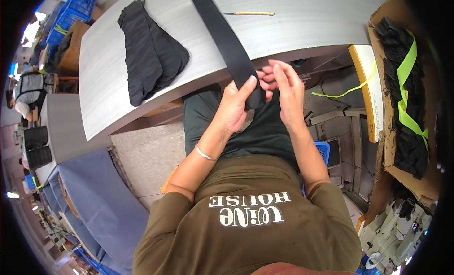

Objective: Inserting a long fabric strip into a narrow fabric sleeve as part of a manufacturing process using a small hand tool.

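A long black fabric strip (227, 38) runs from the far edge of the table down over its near edge to my lap. My left hand (232, 107) grips its rounded lower end, with the thumb pressed on top and the fingers behind. Close beside that end, on its right, is my right hand (291, 93). Its fingers are lightly bent and apart, and nothing shows in them. On the left of the table lies a stack of black fabric pieces (149, 52), narrow at the far end and wide and rounded at the near end.
A wooden-handled pointed tool (253, 13) lies on the grey table (307, 24). At right, a cardboard box (390, 157) holds black pieces and a yellow-green ribbon (405, 78). Blue cloth (101, 199) covers something at lower left. Another person (30, 93) is at far left, near a blue crate (71, 15).
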The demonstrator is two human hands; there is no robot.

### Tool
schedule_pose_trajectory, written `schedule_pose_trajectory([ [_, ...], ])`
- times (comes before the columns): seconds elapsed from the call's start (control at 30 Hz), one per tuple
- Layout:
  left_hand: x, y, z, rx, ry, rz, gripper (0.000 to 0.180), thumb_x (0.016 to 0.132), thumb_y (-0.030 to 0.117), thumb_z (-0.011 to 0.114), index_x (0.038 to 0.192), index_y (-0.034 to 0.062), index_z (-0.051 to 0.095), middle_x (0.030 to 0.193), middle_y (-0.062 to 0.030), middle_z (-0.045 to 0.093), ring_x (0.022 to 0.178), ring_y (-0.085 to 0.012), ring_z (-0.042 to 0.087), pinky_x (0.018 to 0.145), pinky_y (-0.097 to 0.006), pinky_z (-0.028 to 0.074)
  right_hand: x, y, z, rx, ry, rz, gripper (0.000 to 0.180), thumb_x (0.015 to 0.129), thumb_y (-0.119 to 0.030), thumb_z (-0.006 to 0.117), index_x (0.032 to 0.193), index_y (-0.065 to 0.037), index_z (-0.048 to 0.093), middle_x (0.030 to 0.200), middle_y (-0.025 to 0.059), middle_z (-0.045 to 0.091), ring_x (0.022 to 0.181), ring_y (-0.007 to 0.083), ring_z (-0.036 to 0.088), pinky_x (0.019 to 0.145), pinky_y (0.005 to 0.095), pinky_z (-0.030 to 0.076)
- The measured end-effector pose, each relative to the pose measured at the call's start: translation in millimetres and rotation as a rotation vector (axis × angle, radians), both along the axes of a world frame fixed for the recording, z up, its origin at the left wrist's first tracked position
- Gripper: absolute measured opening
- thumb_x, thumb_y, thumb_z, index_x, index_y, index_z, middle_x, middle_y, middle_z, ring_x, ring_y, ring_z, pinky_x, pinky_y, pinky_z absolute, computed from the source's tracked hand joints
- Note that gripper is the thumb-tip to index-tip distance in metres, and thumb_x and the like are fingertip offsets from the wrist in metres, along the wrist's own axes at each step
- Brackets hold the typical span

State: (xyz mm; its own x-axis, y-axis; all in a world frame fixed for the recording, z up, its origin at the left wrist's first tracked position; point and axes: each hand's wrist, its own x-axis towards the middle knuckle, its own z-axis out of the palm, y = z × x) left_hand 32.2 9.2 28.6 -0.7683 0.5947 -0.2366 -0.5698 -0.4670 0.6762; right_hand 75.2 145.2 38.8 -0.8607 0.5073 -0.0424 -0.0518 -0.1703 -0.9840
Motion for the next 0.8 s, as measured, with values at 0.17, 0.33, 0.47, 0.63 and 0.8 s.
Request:
schedule_pose_trajectory([
  [0.17, 15.3, -8.9, -0.9, -0.085, 0.008, -0.161, 0.025, 0.096, 0.02, 0.065, 0.111, 0.0, 0.061, 0.09, -0.0064, 0.066, 0.077, -0.018, 0.067, 0.076, -0.035, 0.059, -36.2, 4.9, 15.1, 0.023, -0.188, 0.44, 0.036, 0.095, -0.036, 0.065, 0.096, 0.0, 0.069, 0.084, 0.0072, 0.071, 0.06, 0.005, 0.059, 0.05, 0.0172, 0.044],
  [0.33, 17.3, -27.4, 12.0, -0.152, 0.071, -0.193, 0.026, 0.098, 0.017, 0.062, 0.114, -0.0033, 0.058, 0.087, -0.0046, 0.062, 0.076, -0.0145, 0.063, 0.083, -0.038, 0.058, -43.3, -10.7, 39.5, 0.012, -0.175, 0.407, 0.033, 0.093, -0.033, 0.067, 0.088, 0.0, 0.068, 0.079, 0.0084, 0.072, 0.06, 0.007, 0.061, 0.049, 0.0209, 0.047],
  [0.47, 31.6, -39.6, 11.9, -0.083, -0.003, -0.295, 0.026, 0.102, 0.018, 0.055, 0.113, -0.0041, 0.058, 0.083, -0.0022, 0.058, 0.074, -0.0118, 0.061, 0.087, -0.039, 0.058, -71.8, -4.1, 29.7, -0.019, 0.015, 0.174, 0.03, 0.093, -0.029, 0.069, 0.089, 0.001, 0.069, 0.078, 0.0089, 0.071, 0.063, 0.0093, 0.063, 0.057, 0.0248, 0.051],
  [0.63, 62.3, -64.2, -21.7, -0.166, 0.031, -0.288, 0.021, 0.101, 0.019, 0.055, 0.112, 0.0012, 0.057, 0.089, -0.0032, 0.063, 0.084, -0.0132, 0.064, 0.083, -0.03, 0.053, -106.0, 35.4, 58.4, 0.078, 0.164, 0.072, 0.027, 0.092, -0.027, 0.07, 0.093, 0.0, 0.069, 0.08, 0.0115, 0.072, 0.066, 0.0125, 0.066, 0.06, 0.0259, 0.054],
  [0.8, 4.8, -45.0, 18.5, -0.151, 0.212, 0.274, 0.028, 0.087, 0.003, 0.072, 0.107, 0.0044, 0.052, 0.104, -0.0032, 0.056, 0.095, -0.0104, 0.057, 0.085, -0.026, 0.049, -98.7, -5.7, 46.9, -0.054, 0.086, 0.124, 0.027, 0.092, -0.025, 0.07, 0.086, 0.002, 0.069, 0.076, 0.0097, 0.071, 0.061, 0.0097, 0.064, 0.055, 0.0244, 0.052],
])
